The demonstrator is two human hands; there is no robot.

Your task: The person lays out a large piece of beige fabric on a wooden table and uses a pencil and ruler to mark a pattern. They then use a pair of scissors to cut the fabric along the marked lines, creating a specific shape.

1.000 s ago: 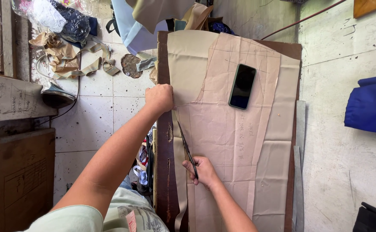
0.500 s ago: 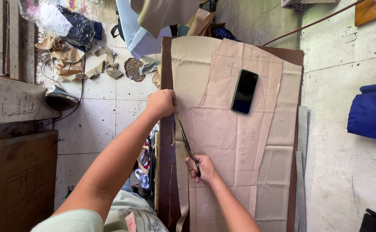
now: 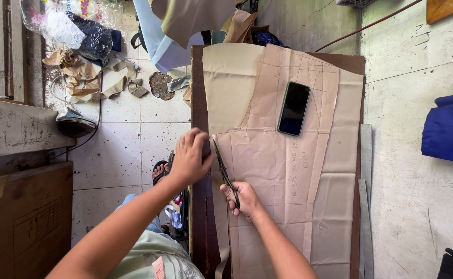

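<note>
Low in the centre of the frame, my right hand [image 3: 243, 199] grips dark scissors [image 3: 223, 168], blades pointing up along the paper pattern [image 3: 283, 170] on tan fabric [image 3: 231, 82]. Just left, my left hand [image 3: 189, 156] pinches the fabric's cut edge. Farther up lies a black phone [image 3: 293, 108].

1. A black phone [image 3: 293, 108] lies face up on the board.
2. Brown paper scraps [image 3: 87, 80] litter the tiled floor [image 3: 128, 139].
3. Blue cloth [image 3: 451, 126] sits at right.
4. An iron [image 3: 74, 124] rests beside a cardboard box [image 3: 22, 217].
</note>
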